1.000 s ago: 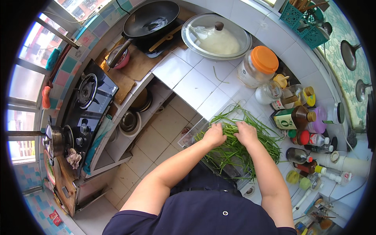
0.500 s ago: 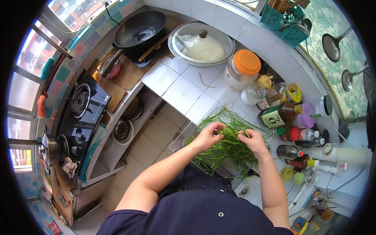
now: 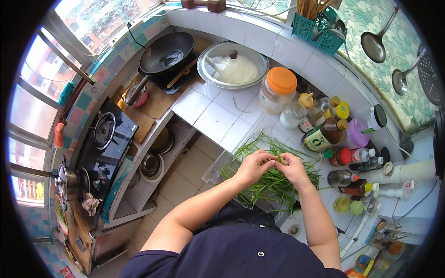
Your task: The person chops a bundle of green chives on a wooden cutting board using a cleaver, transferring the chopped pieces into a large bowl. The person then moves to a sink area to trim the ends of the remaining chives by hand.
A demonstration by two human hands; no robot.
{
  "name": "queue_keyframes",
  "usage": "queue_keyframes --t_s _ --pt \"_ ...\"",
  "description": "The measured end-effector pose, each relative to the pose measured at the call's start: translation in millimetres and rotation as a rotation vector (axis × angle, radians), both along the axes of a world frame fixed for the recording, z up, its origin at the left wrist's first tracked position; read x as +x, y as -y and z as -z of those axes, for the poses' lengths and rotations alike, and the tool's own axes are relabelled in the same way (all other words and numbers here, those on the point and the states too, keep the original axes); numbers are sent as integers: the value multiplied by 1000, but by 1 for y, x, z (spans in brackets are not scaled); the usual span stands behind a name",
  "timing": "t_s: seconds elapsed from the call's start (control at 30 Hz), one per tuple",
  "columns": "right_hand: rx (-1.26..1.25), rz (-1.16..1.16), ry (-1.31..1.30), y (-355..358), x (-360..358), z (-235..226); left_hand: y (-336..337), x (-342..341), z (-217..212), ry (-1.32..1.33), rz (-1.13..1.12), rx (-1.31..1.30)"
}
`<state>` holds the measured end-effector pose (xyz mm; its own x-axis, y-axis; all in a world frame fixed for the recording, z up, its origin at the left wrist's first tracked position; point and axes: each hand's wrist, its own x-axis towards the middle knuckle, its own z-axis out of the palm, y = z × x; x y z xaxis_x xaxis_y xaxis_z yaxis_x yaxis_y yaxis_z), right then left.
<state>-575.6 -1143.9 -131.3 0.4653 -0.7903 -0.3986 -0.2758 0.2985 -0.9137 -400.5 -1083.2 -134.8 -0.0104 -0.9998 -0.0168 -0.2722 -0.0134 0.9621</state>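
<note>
A loose pile of long, thin green vegetable stalks (image 3: 259, 190) lies over a clear plastic tray (image 3: 212, 174) on the white tiled counter. Above the pile, my left hand (image 3: 254, 169) and my right hand (image 3: 292, 171) meet fingertip to fingertip. Both are pinched closed on a small piece of green stalk between them. Its lower part is hard to make out against the pile.
Behind the pile are a jar with an orange lid (image 3: 282, 81) and a glass-lidded pan (image 3: 227, 76). Several bottles (image 3: 324, 134) crowd the right side. A wok (image 3: 166, 53) and a gas stove (image 3: 109, 148) stand at left; a sink drain (image 3: 294, 230) shows near my right forearm.
My hands have come together, the left moving right and the right slightly left, so the fingers now meet at the stalk. The view has tilted slightly.
</note>
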Motion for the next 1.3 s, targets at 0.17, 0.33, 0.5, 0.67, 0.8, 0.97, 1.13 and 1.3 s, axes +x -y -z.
queue_keyframes --t_s 0.17,0.33,0.5,0.67,0.8,0.97,1.13,1.3 --pt "75 -72 -10 -2 1 -18 5 0 -13 -181 44 265" --pt "51 -109 35 -6 1 -23 13 5 -28 -196 72 349" --pt "113 -70 103 0 -3 -32 12 4 -27 -262 -73 187" --pt "56 -91 49 -1 -5 -37 14 6 -37 -305 -169 127" --pt "98 -5 138 -2 -2 -39 15 3 -29 -267 -82 132" --pt "150 92 269 -3 7 -46 13 0 -31 -165 -13 123" --pt "89 133 201 -3 6 -49 14 0 -38 -312 -157 52" --pt "72 92 175 -5 4 -48 16 0 -35 -233 -93 58"
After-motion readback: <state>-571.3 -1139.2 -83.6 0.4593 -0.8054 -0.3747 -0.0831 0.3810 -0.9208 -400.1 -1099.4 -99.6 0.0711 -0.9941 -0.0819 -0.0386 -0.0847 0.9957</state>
